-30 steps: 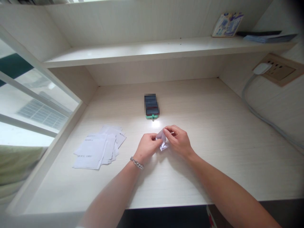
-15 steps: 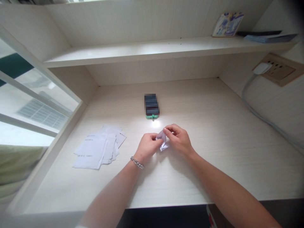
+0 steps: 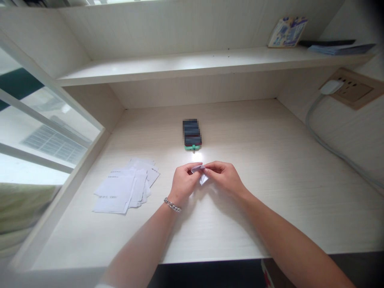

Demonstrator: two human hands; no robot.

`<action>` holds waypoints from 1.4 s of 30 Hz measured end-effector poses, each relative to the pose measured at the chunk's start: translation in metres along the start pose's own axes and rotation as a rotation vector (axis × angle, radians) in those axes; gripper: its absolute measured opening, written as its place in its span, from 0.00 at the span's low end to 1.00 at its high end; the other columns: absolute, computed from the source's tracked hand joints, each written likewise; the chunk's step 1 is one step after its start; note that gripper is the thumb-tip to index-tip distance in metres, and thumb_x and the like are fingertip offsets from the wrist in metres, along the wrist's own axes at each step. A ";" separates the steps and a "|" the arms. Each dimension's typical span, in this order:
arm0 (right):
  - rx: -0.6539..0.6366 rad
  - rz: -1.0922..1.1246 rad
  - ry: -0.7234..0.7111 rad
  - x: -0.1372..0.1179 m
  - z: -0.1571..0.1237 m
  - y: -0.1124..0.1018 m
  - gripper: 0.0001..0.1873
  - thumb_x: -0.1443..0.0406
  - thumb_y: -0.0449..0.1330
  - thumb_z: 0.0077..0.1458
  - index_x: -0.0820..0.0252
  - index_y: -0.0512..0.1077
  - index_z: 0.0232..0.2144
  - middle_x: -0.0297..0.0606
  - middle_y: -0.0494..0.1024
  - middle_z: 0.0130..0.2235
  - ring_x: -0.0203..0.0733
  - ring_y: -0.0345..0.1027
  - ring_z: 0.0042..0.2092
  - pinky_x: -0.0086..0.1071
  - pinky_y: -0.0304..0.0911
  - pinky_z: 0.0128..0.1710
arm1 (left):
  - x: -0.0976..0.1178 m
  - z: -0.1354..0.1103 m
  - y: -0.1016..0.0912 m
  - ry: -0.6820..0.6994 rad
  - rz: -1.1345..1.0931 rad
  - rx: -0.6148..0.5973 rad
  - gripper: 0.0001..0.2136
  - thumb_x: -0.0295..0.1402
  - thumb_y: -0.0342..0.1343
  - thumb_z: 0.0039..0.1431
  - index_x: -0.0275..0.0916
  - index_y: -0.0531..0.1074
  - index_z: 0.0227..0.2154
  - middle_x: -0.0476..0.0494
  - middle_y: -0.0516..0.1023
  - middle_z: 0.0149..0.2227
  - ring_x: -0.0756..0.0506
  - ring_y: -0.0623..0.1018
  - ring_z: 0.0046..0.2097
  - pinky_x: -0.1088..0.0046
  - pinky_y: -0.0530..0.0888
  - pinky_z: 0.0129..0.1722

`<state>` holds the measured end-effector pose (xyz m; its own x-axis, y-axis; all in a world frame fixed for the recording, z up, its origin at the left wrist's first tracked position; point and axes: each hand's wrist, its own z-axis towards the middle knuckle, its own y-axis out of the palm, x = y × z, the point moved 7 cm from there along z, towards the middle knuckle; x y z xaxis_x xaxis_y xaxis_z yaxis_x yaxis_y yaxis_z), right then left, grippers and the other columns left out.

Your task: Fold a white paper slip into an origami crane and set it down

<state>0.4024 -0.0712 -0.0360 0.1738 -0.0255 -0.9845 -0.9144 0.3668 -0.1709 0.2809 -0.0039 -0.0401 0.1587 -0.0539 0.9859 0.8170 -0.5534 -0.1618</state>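
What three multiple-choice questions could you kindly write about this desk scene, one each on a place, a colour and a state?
1. Where is the pile of papers?
A. On the shelf
B. On the desk, beside the left hand
C. Under the right hand

2. What colour is the chain bracelet?
A. Gold
B. Red
C. Silver

3. What state is the folded paper in?
A. Pinched between the left hand and the right hand
B. Lying alone on the desk
C. Flat and unfolded

Answers:
1. B, since the pile lies left of both hands.
2. C, since the links look silver.
3. A, since both hands' fingers grip it.
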 end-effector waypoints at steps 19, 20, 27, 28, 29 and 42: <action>-0.072 0.070 0.001 0.004 0.001 0.003 0.14 0.68 0.56 0.47 0.56 0.77 0.37 0.37 0.78 0.40 0.42 0.71 0.42 0.33 0.64 0.39 | 0.006 0.000 0.003 0.081 -0.134 -0.062 0.21 0.22 0.56 0.44 0.36 0.71 0.45 0.38 0.72 0.50 0.43 0.74 0.48 0.69 0.71 0.46; -0.078 0.055 -0.005 0.004 0.001 0.002 0.15 0.69 0.55 0.47 0.55 0.77 0.36 0.37 0.78 0.40 0.42 0.71 0.41 0.33 0.64 0.39 | 0.007 0.000 0.003 0.091 -0.130 -0.065 0.21 0.21 0.55 0.44 0.36 0.71 0.45 0.38 0.72 0.50 0.43 0.73 0.48 0.69 0.71 0.46; -0.119 0.013 0.005 0.004 0.003 0.001 0.13 0.68 0.56 0.47 0.56 0.77 0.36 0.38 0.78 0.40 0.41 0.70 0.40 0.32 0.63 0.38 | 0.006 -0.001 0.005 0.086 -0.140 -0.104 0.21 0.21 0.57 0.45 0.37 0.70 0.46 0.38 0.71 0.50 0.43 0.74 0.46 0.70 0.73 0.43; -0.124 0.022 0.012 0.005 0.003 0.002 0.12 0.67 0.57 0.48 0.57 0.77 0.36 0.38 0.78 0.38 0.42 0.70 0.39 0.33 0.63 0.38 | 0.006 -0.001 0.006 0.075 -0.153 -0.115 0.21 0.23 0.58 0.46 0.37 0.70 0.46 0.37 0.71 0.50 0.43 0.74 0.46 0.70 0.73 0.42; -0.129 0.032 0.017 0.006 0.004 0.003 0.12 0.65 0.58 0.48 0.58 0.77 0.35 0.39 0.78 0.37 0.42 0.70 0.39 0.33 0.63 0.38 | 0.005 -0.001 0.007 0.064 -0.165 -0.128 0.21 0.25 0.59 0.46 0.37 0.70 0.46 0.37 0.71 0.50 0.43 0.75 0.45 0.70 0.73 0.41; 0.075 0.226 0.103 0.011 0.006 -0.007 0.16 0.55 0.60 0.48 0.64 0.75 0.31 0.39 0.77 0.29 0.39 0.68 0.30 0.30 0.61 0.30 | 0.002 0.001 0.011 -0.107 -0.573 -0.172 0.15 0.35 0.58 0.51 0.34 0.73 0.41 0.37 0.76 0.42 0.44 0.76 0.42 0.63 0.71 0.45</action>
<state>0.4125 -0.0688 -0.0457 -0.0738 -0.0281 -0.9969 -0.8953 0.4422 0.0539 0.2904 -0.0092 -0.0404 -0.2182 0.3711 0.9026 0.6889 -0.5966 0.4118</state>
